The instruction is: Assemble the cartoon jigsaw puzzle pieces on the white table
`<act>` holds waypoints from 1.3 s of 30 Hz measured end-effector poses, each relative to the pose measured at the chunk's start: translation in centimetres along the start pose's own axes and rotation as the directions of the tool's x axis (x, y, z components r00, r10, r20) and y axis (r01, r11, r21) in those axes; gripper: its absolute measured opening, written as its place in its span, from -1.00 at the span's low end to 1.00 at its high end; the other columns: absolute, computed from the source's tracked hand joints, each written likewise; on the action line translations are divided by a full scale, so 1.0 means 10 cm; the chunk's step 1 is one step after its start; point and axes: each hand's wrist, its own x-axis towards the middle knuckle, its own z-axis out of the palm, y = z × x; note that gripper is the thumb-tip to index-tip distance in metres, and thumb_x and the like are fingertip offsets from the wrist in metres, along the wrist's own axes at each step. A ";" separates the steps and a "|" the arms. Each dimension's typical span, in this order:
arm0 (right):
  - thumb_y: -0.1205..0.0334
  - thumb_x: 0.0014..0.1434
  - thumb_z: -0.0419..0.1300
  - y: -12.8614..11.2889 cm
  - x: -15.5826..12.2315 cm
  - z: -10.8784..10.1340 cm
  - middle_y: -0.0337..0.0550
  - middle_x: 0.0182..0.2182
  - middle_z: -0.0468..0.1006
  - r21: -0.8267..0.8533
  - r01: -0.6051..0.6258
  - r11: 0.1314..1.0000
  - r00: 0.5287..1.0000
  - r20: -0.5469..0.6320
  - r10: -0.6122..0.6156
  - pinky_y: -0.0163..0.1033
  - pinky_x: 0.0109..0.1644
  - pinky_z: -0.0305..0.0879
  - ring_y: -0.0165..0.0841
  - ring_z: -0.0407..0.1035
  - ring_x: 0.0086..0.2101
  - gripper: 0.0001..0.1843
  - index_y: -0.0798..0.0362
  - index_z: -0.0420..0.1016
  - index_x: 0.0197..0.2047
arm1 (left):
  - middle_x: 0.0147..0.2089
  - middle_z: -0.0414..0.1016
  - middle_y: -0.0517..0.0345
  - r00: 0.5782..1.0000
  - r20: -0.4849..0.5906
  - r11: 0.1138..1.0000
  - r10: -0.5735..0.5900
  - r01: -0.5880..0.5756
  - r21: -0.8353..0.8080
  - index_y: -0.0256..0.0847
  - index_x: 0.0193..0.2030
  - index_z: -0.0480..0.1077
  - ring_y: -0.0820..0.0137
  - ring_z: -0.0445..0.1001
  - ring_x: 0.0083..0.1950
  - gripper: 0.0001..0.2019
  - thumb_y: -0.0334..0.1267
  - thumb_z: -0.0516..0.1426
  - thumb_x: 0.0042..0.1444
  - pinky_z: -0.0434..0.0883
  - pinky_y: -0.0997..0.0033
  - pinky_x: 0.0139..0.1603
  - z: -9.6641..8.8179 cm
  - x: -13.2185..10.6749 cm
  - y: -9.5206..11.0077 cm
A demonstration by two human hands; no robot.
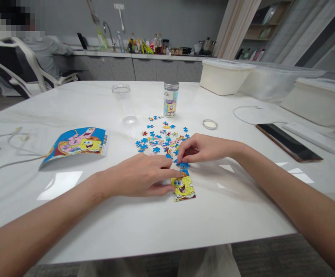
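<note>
A partly joined jigsaw puzzle (184,187) with a yellow cartoon face lies on the white table. My left hand (144,173) rests at its left side, holding nothing; the fingers are apart and the index fingertip touches the puzzle's upper part. At the puzzle's top edge, my right hand (199,149) is closed in a pinch on a blue puzzle piece (184,165), partly hidden by the fingers. Just beyond both hands, loose puzzle pieces (156,150) lie scattered, mostly blue with some pink, yellow and red.
A curled picture sheet (81,143) lies left. Behind the pieces stand a clear jar (125,104) and a printed jar (171,100). A round lid (210,124), a phone (287,142) and lidded bins (225,77) are right. A person (45,52) sits at back left.
</note>
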 end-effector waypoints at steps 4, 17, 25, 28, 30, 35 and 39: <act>0.26 0.14 0.19 0.01 0.00 0.00 -0.17 -0.39 0.59 -0.024 0.011 1.000 1.000 0.024 -0.010 -0.36 -0.40 0.20 -0.49 0.31 -0.47 -0.79 0.10 0.63 -0.22 | -0.20 0.46 0.09 0.999 0.041 0.999 0.022 -0.023 0.024 -0.05 0.13 0.34 0.44 0.41 -0.28 -0.69 -0.15 -0.02 0.30 0.25 0.52 -0.44 0.00 0.01 0.01; 0.29 0.12 0.18 -0.12 -0.01 0.04 -0.17 -0.38 0.57 -0.104 0.000 0.995 1.000 0.016 0.002 -0.33 -0.38 0.15 -0.47 0.27 -0.45 -0.80 0.09 0.64 -0.25 | -0.19 0.48 0.08 1.000 0.011 1.000 0.011 -0.011 -0.025 -0.06 0.12 0.36 0.42 0.45 -0.25 -0.69 -0.18 0.03 0.27 0.29 0.53 -0.41 0.01 0.03 0.02; 0.25 0.13 0.19 -0.11 -0.01 0.05 -0.16 -0.39 0.57 -0.097 -0.022 0.995 0.999 0.021 0.024 -0.33 -0.38 0.15 -0.46 0.29 -0.44 -0.80 0.10 0.63 -0.25 | -0.16 0.49 0.07 0.999 0.047 1.000 0.008 -0.008 -0.009 -0.08 0.14 0.34 0.40 0.45 -0.21 -0.68 -0.16 0.00 0.30 0.30 0.52 -0.39 -0.01 0.03 0.03; 0.23 0.14 0.18 -0.12 -0.01 0.05 -0.17 -0.40 0.56 -0.079 -0.056 0.995 0.998 0.030 0.059 -0.32 -0.37 0.16 -0.45 0.30 -0.44 -0.79 0.10 0.62 -0.23 | -0.13 0.49 0.06 0.999 0.041 1.000 0.019 -0.019 -0.018 -0.09 0.15 0.33 0.39 0.45 -0.19 -0.68 -0.14 -0.01 0.31 0.31 0.51 -0.37 -0.01 0.02 0.04; 0.22 0.14 0.19 -0.12 -0.01 0.05 -0.18 -0.40 0.56 -0.065 -0.075 0.995 0.997 0.028 0.077 -0.32 -0.36 0.18 -0.44 0.32 -0.43 -0.78 0.09 0.61 -0.21 | -0.13 0.49 0.06 0.999 0.051 1.000 0.018 -0.017 -0.017 -0.10 0.15 0.32 0.39 0.45 -0.20 -0.67 -0.12 0.00 0.31 0.31 0.50 -0.38 -0.01 0.02 0.04; 0.22 0.13 0.20 -0.11 -0.01 0.05 -0.16 -0.36 0.56 -0.054 -0.078 0.995 0.996 0.034 0.080 -0.32 -0.33 0.21 -0.42 0.34 -0.39 -0.80 0.10 0.59 -0.21 | -0.08 0.49 0.03 0.996 0.086 1.000 0.008 -0.006 -0.025 -0.12 0.17 0.30 0.36 0.45 -0.16 -0.61 -0.01 0.01 0.29 0.32 0.47 -0.35 -0.03 0.02 0.05; 0.23 0.16 0.18 -0.09 -0.01 0.05 -0.16 -0.35 0.54 -0.040 -0.067 0.997 0.996 0.055 0.069 -0.32 -0.33 0.21 -0.42 0.33 -0.38 -0.81 0.10 0.55 -0.20 | -0.06 0.49 0.01 0.996 0.095 0.999 -0.001 0.005 -0.049 -0.14 0.17 0.29 0.32 0.45 -0.12 -0.56 0.06 0.02 0.27 0.34 0.44 -0.28 -0.03 0.03 0.06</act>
